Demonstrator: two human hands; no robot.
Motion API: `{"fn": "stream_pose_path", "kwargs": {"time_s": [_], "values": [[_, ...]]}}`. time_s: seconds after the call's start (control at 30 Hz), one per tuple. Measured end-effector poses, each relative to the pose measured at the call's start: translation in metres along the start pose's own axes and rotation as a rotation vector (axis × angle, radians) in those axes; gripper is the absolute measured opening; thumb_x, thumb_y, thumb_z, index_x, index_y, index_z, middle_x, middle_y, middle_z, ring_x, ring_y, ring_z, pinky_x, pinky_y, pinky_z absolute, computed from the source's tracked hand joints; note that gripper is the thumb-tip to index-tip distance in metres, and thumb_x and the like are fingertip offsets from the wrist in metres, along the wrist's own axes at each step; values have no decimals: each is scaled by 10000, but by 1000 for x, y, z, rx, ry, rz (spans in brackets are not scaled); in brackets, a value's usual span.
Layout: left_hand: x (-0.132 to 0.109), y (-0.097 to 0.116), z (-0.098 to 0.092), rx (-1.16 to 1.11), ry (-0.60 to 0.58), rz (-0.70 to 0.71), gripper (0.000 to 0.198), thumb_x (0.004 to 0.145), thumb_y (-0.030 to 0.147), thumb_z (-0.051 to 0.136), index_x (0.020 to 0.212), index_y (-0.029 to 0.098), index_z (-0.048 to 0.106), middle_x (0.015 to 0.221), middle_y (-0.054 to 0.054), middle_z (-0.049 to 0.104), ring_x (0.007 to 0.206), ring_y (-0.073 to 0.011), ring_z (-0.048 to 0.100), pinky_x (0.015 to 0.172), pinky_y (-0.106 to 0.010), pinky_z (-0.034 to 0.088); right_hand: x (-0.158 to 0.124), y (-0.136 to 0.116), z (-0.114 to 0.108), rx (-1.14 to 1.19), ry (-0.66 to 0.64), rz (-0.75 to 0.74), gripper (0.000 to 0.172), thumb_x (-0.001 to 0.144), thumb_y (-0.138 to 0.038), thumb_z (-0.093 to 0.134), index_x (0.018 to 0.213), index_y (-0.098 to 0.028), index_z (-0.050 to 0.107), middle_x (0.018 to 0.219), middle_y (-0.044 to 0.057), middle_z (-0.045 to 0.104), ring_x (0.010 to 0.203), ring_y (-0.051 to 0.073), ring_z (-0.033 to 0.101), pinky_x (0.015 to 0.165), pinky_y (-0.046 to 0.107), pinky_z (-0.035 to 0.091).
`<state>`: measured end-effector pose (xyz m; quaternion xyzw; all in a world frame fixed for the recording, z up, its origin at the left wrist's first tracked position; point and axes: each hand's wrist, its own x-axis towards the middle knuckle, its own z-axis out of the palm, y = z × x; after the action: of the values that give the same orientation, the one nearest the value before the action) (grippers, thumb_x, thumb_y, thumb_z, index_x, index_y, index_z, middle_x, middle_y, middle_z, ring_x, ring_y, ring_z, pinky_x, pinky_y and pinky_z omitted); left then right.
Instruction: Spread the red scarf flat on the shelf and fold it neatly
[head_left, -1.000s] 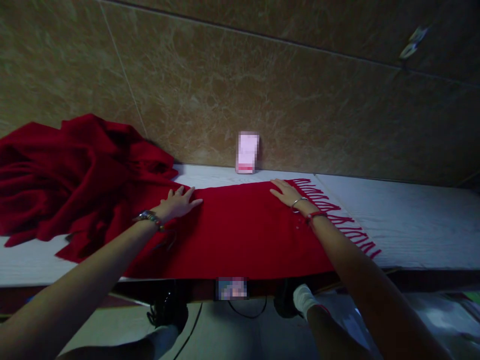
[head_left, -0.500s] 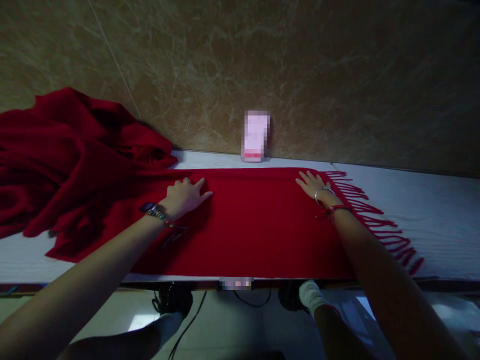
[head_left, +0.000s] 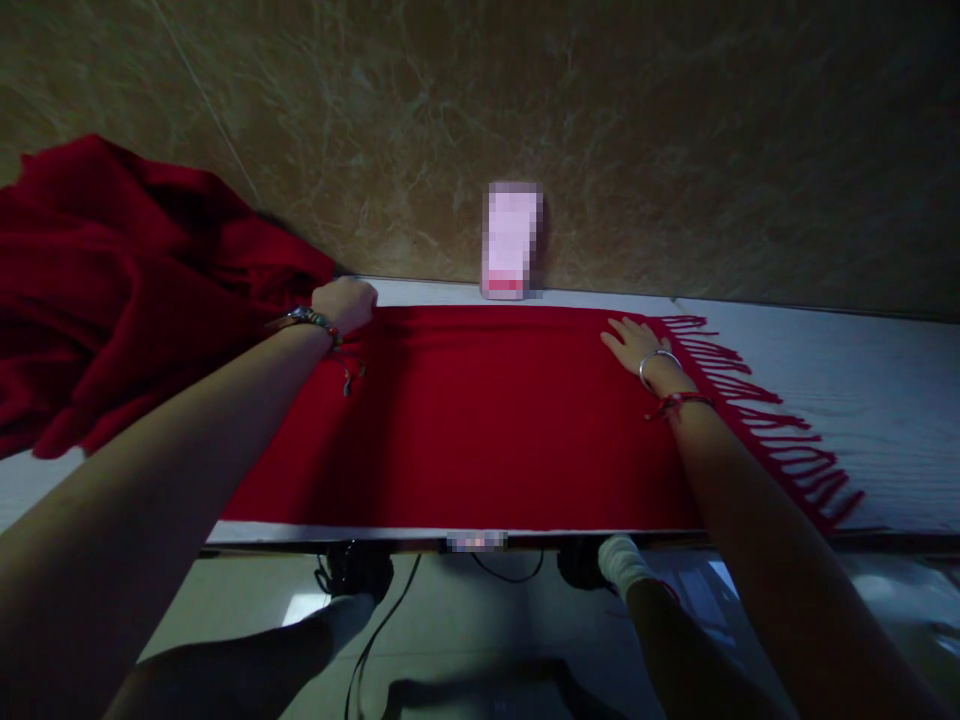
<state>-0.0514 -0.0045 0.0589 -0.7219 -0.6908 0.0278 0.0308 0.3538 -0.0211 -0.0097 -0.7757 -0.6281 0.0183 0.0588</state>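
Observation:
A red fringed scarf [head_left: 480, 420] lies spread over a narrow white table, its fringe [head_left: 780, 420] pointing right. On the left the cloth is bunched into a loose heap. My left hand [head_left: 345, 303], with a beaded bracelet and a watch-like band at the wrist, is closed on the scarf's far edge beside that heap; its fingertips are hidden. Near the far corner by the fringe, my right hand [head_left: 636, 348] rests flat on the cloth with fingers spread. A silver bangle and a red cord circle that wrist.
A pink, blurred-out packet or device [head_left: 511, 240] leans against the brown marbled wall [head_left: 420, 120] behind the white tabletop [head_left: 885, 400]. Below the near edge are my legs, feet and a dark cable [head_left: 375, 625] on the tiled floor.
My left hand has moved left and away to the scarf's far edge, its fingers now closed. The right hand stays flat near the fringe. The whole view has shifted slightly.

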Motion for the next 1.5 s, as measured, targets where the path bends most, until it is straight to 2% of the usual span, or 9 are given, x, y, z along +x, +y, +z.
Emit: {"fn": "stream_pose_path", "kwargs": {"time_s": [0.23,0.5,0.67,0.73,0.83,0.93,1.2,1.37,1.5], "values": [[-12,20,-14,-6,267,-60,424,879,90,248,1188,-14,519,1198,-227,514,1125,-303,500,836,-408,485,-3,-4,-5,9,-22,4,571,890,-487,277,1395,-241,376,1499,43,301,1365,278,251,1064,574,226],[0,16,36,-129,270,-177,473,878,150,260,1309,142,455,1331,-194,413,1186,-319,436,895,-452,441,1,8,-2,-3,0,-8,556,891,-478,270,1392,-262,377,1493,44,314,1360,272,266,1052,586,242],[-17,25,35,-166,406,-110,514,880,278,315,1387,203,348,1429,-162,328,1269,-341,342,953,-512,375,2,8,1,-32,-3,-7,565,896,-476,249,1407,-258,351,1498,51,302,1362,278,260,1052,589,239],[-27,33,33,-160,363,-75,506,881,328,314,1364,192,386,1448,-160,313,1288,-341,326,962,-537,358,2,8,1,-38,-17,-4,566,896,-486,244,1413,-274,336,1503,44,291,1368,273,248,1058,584,227],[-40,40,37,-169,133,-54,522,891,422,269,1331,198,442,1454,-145,336,1319,-337,307,978,-601,312,2,8,-1,-43,-27,-8,540,898,-492,248,1404,-329,339,1504,24,290,1365,277,255,1049,598,228],[-45,41,46,-180,17,-83,572,898,469,196,1384,225,376,1490,-112,291,1367,-310,235,1024,-614,243,0,6,-2,-45,0,-16,508,902,-470,266,1380,-342,381,1486,21,329,1349,282,293,1029,596,267],[-46,38,46,-211,30,-60,647,876,547,169,1398,214,358,1498,-129,264,1375,-320,213,1030,-620,219,-13,-6,-14,-163,106,-177,421,877,-243,343,1206,-151,589,1269,114,584,1184,237,505,995,434,373],[-49,40,46,-250,52,-55,696,850,621,197,1377,209,391,1487,-145,282,1369,-337,219,1022,-633,212,-32,-23,-37,-34,115,-264,455,883,-288,369,1300,-173,508,1360,96,503,1273,228,417,1037,438,345],[-52,40,46,-240,122,-22,680,848,616,249,1339,183,436,1442,-156,365,1327,-345,300,1010,-589,267,-81,-65,-51,133,-40,-409,529,902,-400,356,1386,-190,398,1446,71,396,1345,215,309,1096,427,269]]}}
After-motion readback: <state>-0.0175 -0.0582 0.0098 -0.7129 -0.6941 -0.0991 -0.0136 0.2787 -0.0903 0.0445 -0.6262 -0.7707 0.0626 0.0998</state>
